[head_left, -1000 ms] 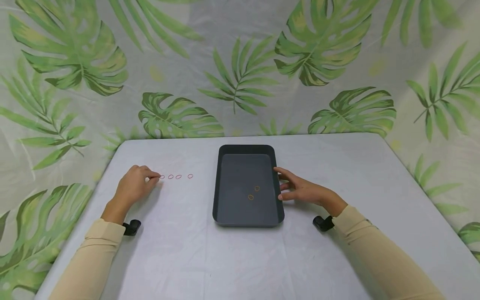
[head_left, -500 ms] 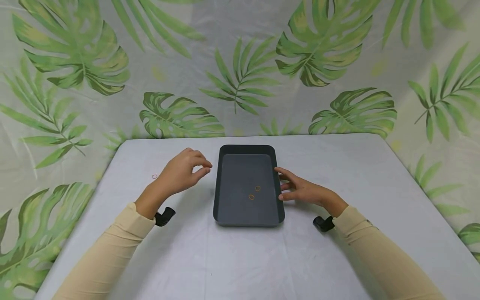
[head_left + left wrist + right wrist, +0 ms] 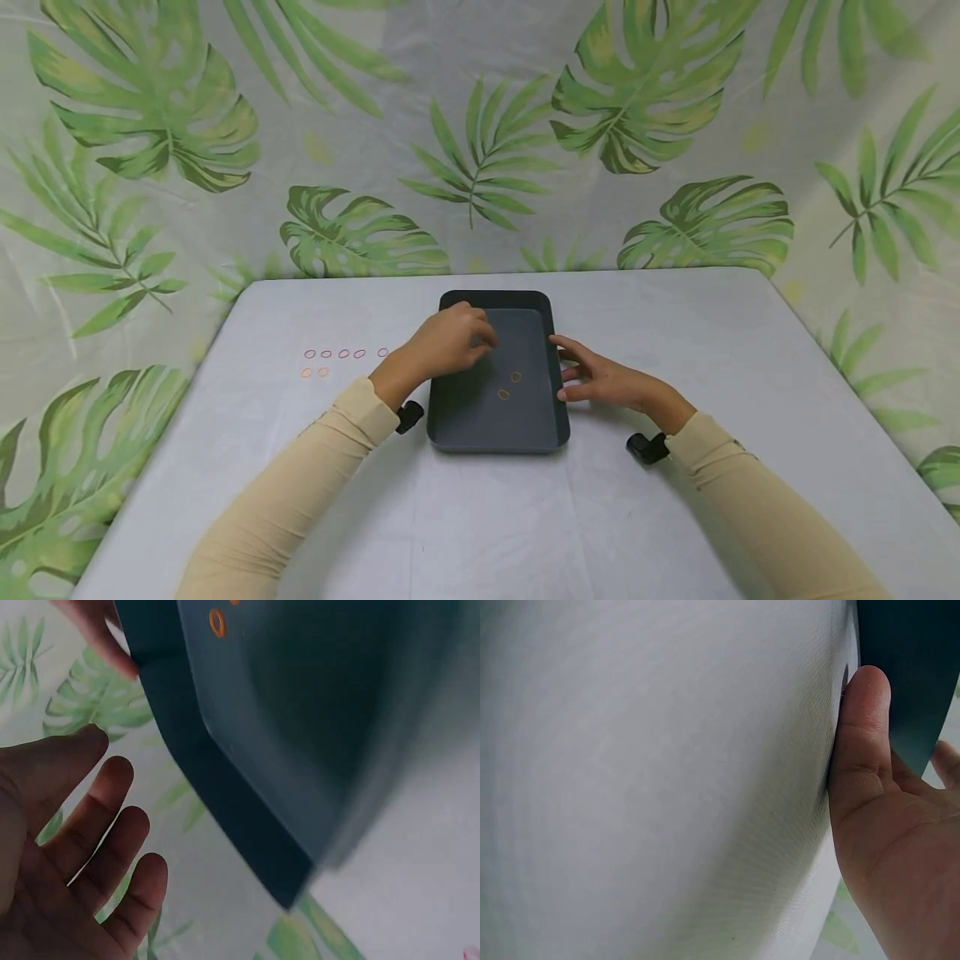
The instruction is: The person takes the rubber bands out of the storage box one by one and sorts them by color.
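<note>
My left hand (image 3: 457, 337) hovers over the dark grey tray (image 3: 487, 437), near its left side. Its fingers are loosely bent and nothing shows between them in the left wrist view. Two small orange rings (image 3: 503, 394) like rubber bands lie on the tray floor, to the right of and below this hand. Against the tray's right wall rests my right hand (image 3: 607, 382), with fingertips and thumb (image 3: 865, 742) touching the outer side. On the table left of the tray, several red rings (image 3: 344, 354) form a row, and two orange rings (image 3: 323, 372) lie below its left end.
A white cloth (image 3: 480, 525) covers the table. Behind it hangs a leaf-print curtain (image 3: 480, 225). The left forearm (image 3: 300, 467) crosses the table left of the tray, near the right end of the red row.
My left hand has moved right from the left end of the red row to above the tray, uncovering the rings on the table. The right hand and tray stay in place.
</note>
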The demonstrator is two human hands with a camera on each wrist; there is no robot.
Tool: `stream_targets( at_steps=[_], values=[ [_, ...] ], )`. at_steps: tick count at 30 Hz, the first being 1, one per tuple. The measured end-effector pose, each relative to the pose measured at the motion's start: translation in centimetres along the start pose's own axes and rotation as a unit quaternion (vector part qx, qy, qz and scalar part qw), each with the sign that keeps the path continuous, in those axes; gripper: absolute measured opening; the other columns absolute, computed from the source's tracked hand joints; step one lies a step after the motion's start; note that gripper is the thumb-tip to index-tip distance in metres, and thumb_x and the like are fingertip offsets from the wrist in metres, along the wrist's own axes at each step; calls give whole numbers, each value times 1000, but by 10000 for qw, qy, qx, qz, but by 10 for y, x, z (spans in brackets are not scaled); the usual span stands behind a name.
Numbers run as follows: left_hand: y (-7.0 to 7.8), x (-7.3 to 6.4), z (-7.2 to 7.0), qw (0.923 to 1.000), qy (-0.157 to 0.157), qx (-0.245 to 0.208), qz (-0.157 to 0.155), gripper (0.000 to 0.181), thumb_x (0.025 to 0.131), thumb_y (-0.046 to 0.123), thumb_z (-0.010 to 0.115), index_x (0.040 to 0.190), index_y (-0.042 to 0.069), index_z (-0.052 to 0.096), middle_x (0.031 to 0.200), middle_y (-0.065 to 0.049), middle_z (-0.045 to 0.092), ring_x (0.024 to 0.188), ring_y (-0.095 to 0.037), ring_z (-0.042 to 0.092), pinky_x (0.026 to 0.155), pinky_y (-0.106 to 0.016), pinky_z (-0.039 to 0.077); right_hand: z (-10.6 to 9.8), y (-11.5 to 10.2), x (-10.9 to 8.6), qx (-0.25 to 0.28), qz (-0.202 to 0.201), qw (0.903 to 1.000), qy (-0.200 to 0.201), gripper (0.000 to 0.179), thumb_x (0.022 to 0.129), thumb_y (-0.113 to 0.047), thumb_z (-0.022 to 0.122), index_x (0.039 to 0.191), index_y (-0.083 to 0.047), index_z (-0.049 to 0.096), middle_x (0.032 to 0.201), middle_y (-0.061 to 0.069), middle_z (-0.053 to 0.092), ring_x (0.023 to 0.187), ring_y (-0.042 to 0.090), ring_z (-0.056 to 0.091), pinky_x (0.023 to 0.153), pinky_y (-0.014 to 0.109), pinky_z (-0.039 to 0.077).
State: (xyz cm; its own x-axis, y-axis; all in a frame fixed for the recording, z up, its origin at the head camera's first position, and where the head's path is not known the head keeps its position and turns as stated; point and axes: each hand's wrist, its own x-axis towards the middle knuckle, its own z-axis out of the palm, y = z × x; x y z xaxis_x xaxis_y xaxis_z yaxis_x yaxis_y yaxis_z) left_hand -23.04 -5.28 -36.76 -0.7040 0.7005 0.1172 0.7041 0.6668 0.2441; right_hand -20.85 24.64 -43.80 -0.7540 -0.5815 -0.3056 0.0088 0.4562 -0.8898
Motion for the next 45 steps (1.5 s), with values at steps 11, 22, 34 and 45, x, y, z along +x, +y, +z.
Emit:
stream_targets(
  at_steps=[11, 22, 34, 45],
  values=[
    [16, 28, 37, 9961, -845, -36, -263, 14, 93, 16, 69, 102, 16, 79, 106, -3, 74, 103, -22, 67, 85, -36, 57, 0, 1, -2, 58, -62, 10000, -24, 97, 93, -23, 70, 161, -26, 0, 165, 21, 10, 141, 40, 40, 102, 40, 47],
    [10, 27, 53, 9843, -1480, -331, -907, 14, 88, 18, 75, 101, 18, 79, 103, 2, 77, 92, -15, 70, 83, -34, 58, 1, -2, 0, 9, 4, 10000, 34, 98, 92, -23, 71, 161, -26, 1, 164, 19, 15, 139, 39, 43, 100, 39, 48],
    [16, 24, 49, 9805, -1731, -510, -784, 15, 89, 20, 75, 74, 17, 74, 79, 4, 71, 68, -12, 58, 63, -27, 47, 1, -1, 0, 105, -32, 9999, 6, 98, 93, -22, 71, 161, -26, 1, 164, 19, 14, 138, 39, 43, 99, 38, 48],
    [10, 24, 49, 9837, -1594, -697, -460, 21, 92, 16, 69, 72, 17, 73, 73, 4, 67, 63, -9, 52, 59, -23, 42, 1, -1, 0, 135, 16, 9999, 18, 98, 92, -22, 71, 161, -27, 1, 164, 19, 14, 139, 39, 42, 99, 38, 48]
  ],
)
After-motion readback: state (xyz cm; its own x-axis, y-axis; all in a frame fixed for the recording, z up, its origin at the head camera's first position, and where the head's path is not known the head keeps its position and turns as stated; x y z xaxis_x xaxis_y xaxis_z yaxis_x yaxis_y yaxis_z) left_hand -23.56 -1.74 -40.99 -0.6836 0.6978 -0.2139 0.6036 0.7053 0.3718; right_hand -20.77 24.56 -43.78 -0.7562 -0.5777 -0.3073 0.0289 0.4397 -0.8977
